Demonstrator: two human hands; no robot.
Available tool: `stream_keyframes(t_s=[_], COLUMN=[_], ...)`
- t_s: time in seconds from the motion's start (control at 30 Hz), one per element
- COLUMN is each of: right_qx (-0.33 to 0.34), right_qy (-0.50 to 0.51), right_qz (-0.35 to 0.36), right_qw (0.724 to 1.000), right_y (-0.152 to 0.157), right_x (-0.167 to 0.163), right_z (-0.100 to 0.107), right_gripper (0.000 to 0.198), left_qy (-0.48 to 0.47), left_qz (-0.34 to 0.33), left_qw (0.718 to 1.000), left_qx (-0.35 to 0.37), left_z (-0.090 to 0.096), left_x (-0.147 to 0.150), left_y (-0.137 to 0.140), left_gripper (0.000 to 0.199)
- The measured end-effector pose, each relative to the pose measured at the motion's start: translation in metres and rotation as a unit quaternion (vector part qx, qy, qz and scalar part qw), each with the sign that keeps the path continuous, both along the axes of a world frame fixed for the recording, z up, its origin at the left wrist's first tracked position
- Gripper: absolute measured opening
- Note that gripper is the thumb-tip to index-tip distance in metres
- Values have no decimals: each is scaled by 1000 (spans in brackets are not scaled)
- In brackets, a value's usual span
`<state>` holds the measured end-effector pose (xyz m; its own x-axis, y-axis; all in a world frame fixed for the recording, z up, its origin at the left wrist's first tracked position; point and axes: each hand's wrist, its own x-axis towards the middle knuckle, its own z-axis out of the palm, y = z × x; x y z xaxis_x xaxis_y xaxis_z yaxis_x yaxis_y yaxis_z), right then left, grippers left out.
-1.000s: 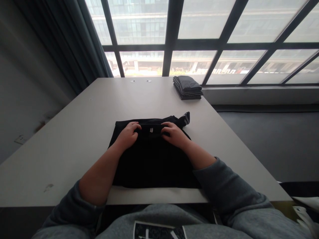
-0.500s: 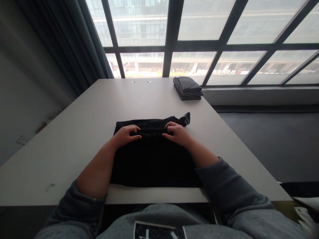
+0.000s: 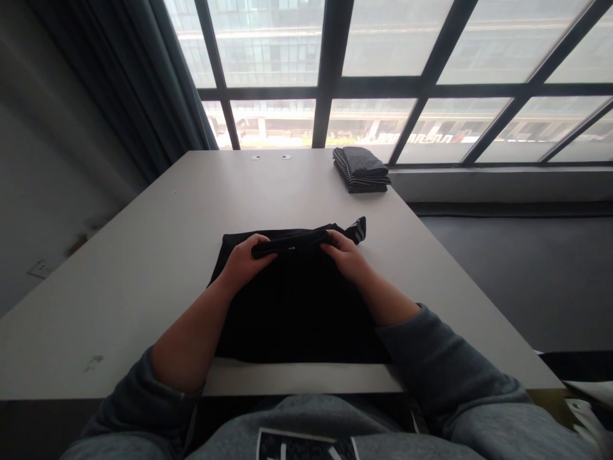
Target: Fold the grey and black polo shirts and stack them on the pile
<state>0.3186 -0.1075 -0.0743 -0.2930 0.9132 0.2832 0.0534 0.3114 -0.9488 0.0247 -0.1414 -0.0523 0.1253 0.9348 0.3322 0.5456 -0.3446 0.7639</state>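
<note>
Compared with earlier frame, gap in waist edge of black garment (image 3: 299, 313) now closed into narrow band (image 3: 294, 243); right hand (image 3: 347, 257) slightly farther right. Left hand (image 3: 242, 260) and right hand pinch band's ends. Garment lies on white table (image 3: 148, 268), nearer than folded stack (image 3: 363, 169).
</note>
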Motion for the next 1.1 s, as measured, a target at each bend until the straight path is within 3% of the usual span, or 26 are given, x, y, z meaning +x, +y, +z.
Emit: stream_keyframes(t_s=[0.07, 0.13, 0.23, 0.4, 0.63, 0.83, 1.1], right_qx=[17, 37, 52, 7, -104, -94, -81], right_qy=[-15, -24, -42, -8, 87, 12, 61], right_qz=[1, 4, -6, -22, 7, 2, 3], right_qw=[1000, 999, 998, 1000, 991, 996, 995], right_y=[-2, -6, -8, -6, -7, -6, -6], right_x=[0, -1, -3, -2, 0, 4, 0], right_z=[3, 5, 6, 1, 0, 2, 3], right_gripper=[29, 38, 37, 36, 49, 50, 52], left_qy=[-20, -57, -152, -247, -214, -258, -276], left_qz=[10, 12, -48, -126, -128, -61, -48], left_qw=[1000, 998, 987, 958, 964, 961, 955], left_qx=[-7, -2, 3, -69, -90, -82, -99], left_z=[-1, -3, -5, -7, -7, -11, -17], left_x=[2, 4, 7, 4, -6, 1, 0], left_y=[1, 1, 2, 1, 0, 4, 6], left_gripper=[26, 28, 33, 42, 49, 54, 61])
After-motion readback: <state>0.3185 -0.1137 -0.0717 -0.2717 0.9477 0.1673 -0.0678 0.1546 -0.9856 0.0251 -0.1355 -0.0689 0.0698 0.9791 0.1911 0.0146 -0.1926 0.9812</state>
